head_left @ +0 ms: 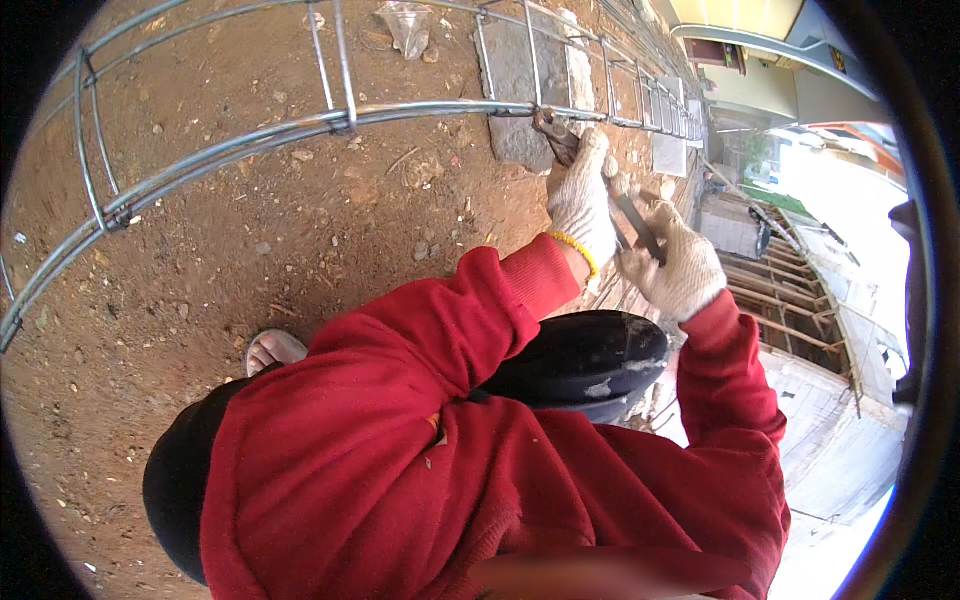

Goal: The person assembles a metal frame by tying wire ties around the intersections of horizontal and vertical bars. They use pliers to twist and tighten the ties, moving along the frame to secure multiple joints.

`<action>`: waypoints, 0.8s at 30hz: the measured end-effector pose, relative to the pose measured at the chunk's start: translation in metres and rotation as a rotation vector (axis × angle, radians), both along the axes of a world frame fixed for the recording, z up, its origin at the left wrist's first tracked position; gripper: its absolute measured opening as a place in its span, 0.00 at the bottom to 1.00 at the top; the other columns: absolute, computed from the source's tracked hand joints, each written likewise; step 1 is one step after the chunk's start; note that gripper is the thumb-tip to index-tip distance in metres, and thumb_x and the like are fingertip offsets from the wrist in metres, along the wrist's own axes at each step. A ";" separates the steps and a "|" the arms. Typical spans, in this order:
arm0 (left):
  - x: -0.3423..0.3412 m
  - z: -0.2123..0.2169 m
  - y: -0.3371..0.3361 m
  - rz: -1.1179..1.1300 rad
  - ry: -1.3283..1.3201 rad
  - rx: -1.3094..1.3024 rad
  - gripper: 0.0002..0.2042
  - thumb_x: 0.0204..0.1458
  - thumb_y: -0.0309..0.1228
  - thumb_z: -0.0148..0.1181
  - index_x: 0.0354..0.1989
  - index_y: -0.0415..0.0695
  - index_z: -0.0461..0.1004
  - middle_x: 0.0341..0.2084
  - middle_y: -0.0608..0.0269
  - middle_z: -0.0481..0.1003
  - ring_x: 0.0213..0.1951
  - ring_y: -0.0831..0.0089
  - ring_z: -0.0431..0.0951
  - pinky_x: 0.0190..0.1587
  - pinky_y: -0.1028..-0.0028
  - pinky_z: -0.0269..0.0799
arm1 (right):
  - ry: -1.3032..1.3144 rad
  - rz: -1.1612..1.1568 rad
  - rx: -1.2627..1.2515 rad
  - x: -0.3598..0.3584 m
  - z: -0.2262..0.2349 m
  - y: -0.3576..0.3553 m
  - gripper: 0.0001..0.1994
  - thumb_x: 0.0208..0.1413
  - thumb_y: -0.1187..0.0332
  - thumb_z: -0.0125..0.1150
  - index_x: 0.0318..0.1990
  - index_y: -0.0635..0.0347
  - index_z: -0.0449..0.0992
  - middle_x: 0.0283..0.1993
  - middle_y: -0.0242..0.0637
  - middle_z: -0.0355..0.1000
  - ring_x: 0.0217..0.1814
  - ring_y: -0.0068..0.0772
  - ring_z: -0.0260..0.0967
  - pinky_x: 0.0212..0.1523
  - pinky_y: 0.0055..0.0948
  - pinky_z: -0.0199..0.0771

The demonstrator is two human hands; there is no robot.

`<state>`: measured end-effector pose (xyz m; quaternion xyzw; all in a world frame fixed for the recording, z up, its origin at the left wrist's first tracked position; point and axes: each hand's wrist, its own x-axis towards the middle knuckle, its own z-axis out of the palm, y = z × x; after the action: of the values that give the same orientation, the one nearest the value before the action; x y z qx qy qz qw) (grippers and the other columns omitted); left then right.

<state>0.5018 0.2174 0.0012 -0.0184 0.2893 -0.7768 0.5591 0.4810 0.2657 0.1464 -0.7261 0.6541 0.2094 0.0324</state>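
Observation:
Both my hands wear white knit gloves below red sleeves. My left hand (583, 205), with a yellow band at its wrist, is closed around a pair of rusty metal pincers (640, 228) just behind their head. The head of the pincers meets the lower bars of a long steel rebar cage (425, 110), beside a crosswise stirrup. My right hand (683, 262) is closed on the handle end of the pincers, to the right of my left hand. Part of the tool is hidden by the gloves.
The cage curves across the reddish dirt ground (350, 210). Grey slabs (520, 70) lie beneath it. A clear plastic cup (407, 28) lies beyond the bars. My sandalled foot (272, 348) and black-trousered knee (590, 360) are close by. Stacked timber (780, 275) stands at right.

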 end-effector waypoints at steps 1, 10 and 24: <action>-0.002 0.001 -0.001 0.013 0.056 -0.001 0.11 0.61 0.40 0.55 0.27 0.51 0.68 0.17 0.74 0.63 0.20 0.76 0.65 0.29 0.70 0.69 | 0.097 0.177 -0.070 0.008 0.000 0.008 0.42 0.34 0.57 0.76 0.59 0.63 0.63 0.45 0.53 0.73 0.48 0.52 0.73 0.51 0.39 0.73; -0.003 -0.003 0.012 0.022 -0.150 -0.087 0.08 0.57 0.37 0.61 0.38 0.47 0.74 0.30 0.69 0.74 0.31 0.77 0.73 0.38 0.74 0.72 | -1.186 -0.932 0.934 -0.101 -0.014 -0.030 0.15 0.57 0.57 0.61 0.36 0.63 0.75 0.22 0.34 0.72 0.17 0.26 0.69 0.20 0.24 0.70; -0.002 -0.046 0.022 -0.048 -1.358 -0.195 0.14 0.54 0.39 0.65 0.41 0.43 0.74 0.29 0.64 0.76 0.31 0.77 0.74 0.36 0.76 0.69 | -0.952 -0.387 1.000 -0.133 -0.113 -0.031 0.26 0.54 0.64 0.60 0.58 0.68 0.65 0.36 0.45 0.75 0.30 0.33 0.74 0.26 0.27 0.73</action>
<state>0.5000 0.2398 -0.0449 0.4288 -0.1963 -0.6509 0.5949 0.3480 0.2342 0.0332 -0.5078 0.5117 0.1354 0.6797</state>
